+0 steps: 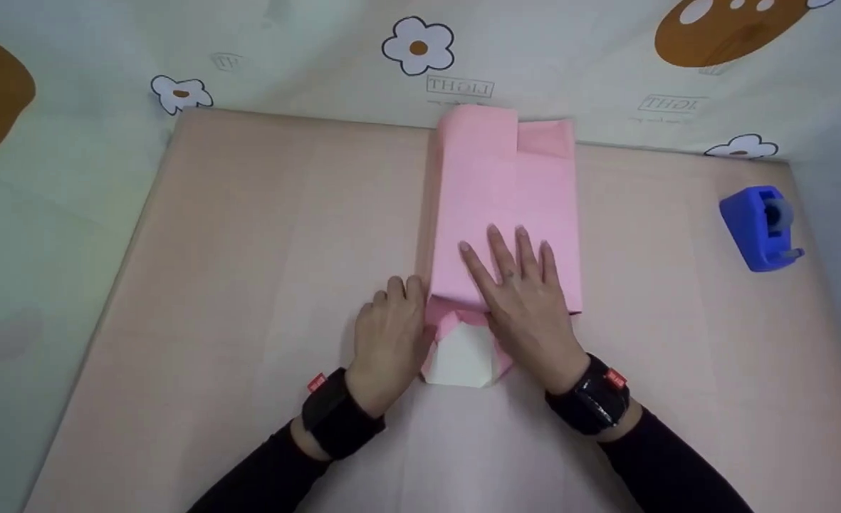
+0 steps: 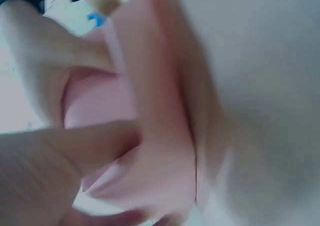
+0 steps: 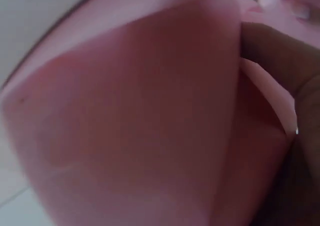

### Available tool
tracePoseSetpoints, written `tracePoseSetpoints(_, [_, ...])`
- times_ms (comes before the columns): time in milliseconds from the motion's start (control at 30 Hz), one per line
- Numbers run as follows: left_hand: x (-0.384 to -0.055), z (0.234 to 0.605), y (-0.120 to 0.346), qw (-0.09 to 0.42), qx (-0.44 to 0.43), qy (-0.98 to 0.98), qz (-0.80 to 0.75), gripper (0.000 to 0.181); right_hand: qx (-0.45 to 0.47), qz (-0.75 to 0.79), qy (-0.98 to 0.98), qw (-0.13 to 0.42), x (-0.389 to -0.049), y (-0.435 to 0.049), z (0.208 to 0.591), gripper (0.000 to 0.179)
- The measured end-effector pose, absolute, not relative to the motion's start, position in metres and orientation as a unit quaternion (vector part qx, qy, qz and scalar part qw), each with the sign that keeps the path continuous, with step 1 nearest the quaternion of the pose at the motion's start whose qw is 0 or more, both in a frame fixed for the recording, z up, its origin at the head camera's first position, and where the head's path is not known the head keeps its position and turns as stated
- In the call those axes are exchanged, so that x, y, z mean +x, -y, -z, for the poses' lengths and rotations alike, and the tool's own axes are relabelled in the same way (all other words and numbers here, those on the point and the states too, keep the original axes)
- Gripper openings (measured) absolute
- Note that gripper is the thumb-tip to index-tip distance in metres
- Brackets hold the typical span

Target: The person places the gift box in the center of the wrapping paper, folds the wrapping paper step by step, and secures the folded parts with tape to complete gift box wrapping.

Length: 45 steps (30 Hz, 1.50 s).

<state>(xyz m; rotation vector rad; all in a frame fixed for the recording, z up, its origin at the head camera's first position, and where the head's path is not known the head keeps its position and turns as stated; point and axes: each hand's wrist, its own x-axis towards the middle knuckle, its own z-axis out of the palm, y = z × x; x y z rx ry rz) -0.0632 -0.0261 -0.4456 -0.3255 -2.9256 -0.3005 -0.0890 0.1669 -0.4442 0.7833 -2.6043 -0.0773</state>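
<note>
A long box-shaped parcel in pink wrapping paper lies on the table, its near end partly folded in. A flap with a white inner face sticks out from that end towards the person. My right hand lies with spread, straight fingers on top of the parcel, and its thumb reaches down to the end folds. At the near left corner, my left hand has its fingers curled along the parcel's side. Its thumb presses into the fold, so the pink paper is pinched there.
A blue tape dispenser with a roll stands at the table's right side. The table has a pale pinkish cover. Behind it hangs a light sheet with flower prints, close to the parcel's far end.
</note>
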Motion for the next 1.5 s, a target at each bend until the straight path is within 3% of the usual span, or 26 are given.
tracePoseSetpoints(167, [-0.06,0.447,0.027,0.006,-0.109,0.978,0.179,0.03,0.269,0.016,0.943,0.195,-0.088,-0.165,0.445,0.102])
tracePoseSetpoints(433, [-0.066,0.45,0.028,-0.001,-0.106,0.966,0.235,0.031,0.255,0.003,0.942,0.218,-0.09,-0.162,0.452,0.1])
tracePoseSetpoints(633, [-0.073,0.447,0.029,-0.038,-0.087,0.961,0.259,0.015,0.25,-0.016,0.948,0.195,-0.088,-0.162,0.452,0.104])
tracePoseSetpoints(933, [-0.074,0.451,0.028,-0.006,-0.089,0.964,0.252,0.016,0.232,-0.008,0.951,0.203,-0.088,-0.16,0.45,0.101])
tracePoseSetpoints(1167, [-0.076,0.45,0.029,-0.02,-0.094,0.959,0.267,0.023,0.234,-0.003,0.949,0.21,-0.088,-0.16,0.451,0.1])
tracePoseSetpoints(1500, [-0.08,0.453,0.027,-0.012,-0.087,0.963,0.256,0.019,0.237,0.01,0.948,0.214,-0.088,-0.158,0.452,0.098])
